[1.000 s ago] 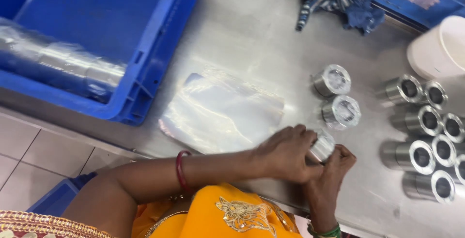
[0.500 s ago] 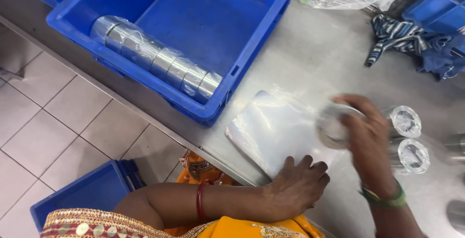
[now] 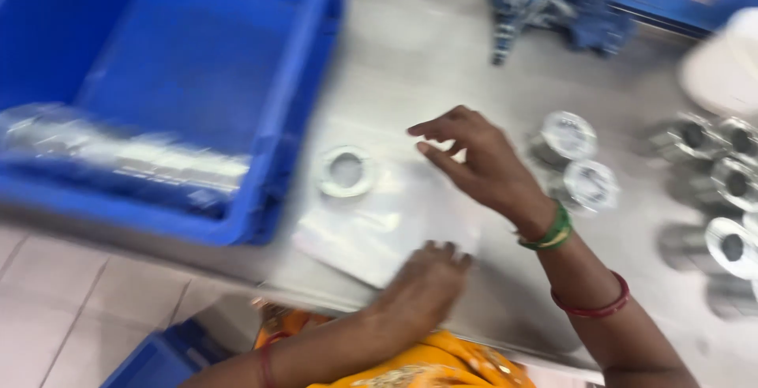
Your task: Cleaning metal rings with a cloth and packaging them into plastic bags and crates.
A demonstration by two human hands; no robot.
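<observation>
1. Near the table's front edge, the left hand [image 3: 422, 289] lies palm down, fingers together, pressing the near corner of a clear plastic bag [image 3: 379, 218]; it grips nothing.
2. Above the bag's far right part, the right hand [image 3: 478, 163] hovers with fingers spread and slightly curled, holding nothing.
3. On the bag's left part, just beside the blue crate [image 3: 197, 104], rests a wrapped metal ring [image 3: 346, 172], apart from both hands.
4. Inside the crate, along its near wall, lies a wrapped row of metal parts [image 3: 118, 151].
5. Right of the right hand, two wrapped cylinders [image 3: 572, 159] stand on the steel table [image 3: 410, 56], one behind the other.
6. Toward the table's right edge stand bare metal cylinders [image 3: 714, 191], blurred.
7. At the table's far edge lies a dark striped cloth [image 3: 537, 5]; a white container [image 3: 722, 68] sits near the far right corner.
</observation>
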